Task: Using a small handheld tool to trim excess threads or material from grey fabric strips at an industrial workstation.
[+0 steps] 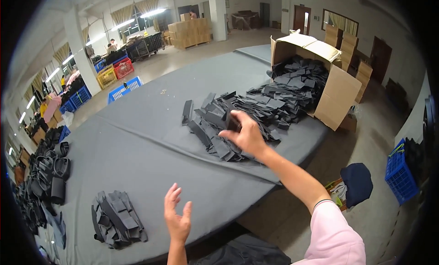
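My right hand [249,136] reaches over a big heap of flat black strips [270,105]. Its thumb and fingers are curled around a dark strip [232,122] that stands on edge between them. Lower down, my left hand [177,217] is raised above the grey-covered table [151,160], fingers apart, holding nothing. A smaller stack of black strips [120,217] lies to the left of that hand. The heap spills out of a cardboard box [338,96] tipped on its side, its mouth facing me.
Dark rounded pieces [50,173] are piled along the table's left side. A fold [160,148] runs across the cloth. Beyond the far edge stands a blue crate [124,89]; another blue crate [401,173] is on the floor at right, past a stool with dark cloth [356,182].
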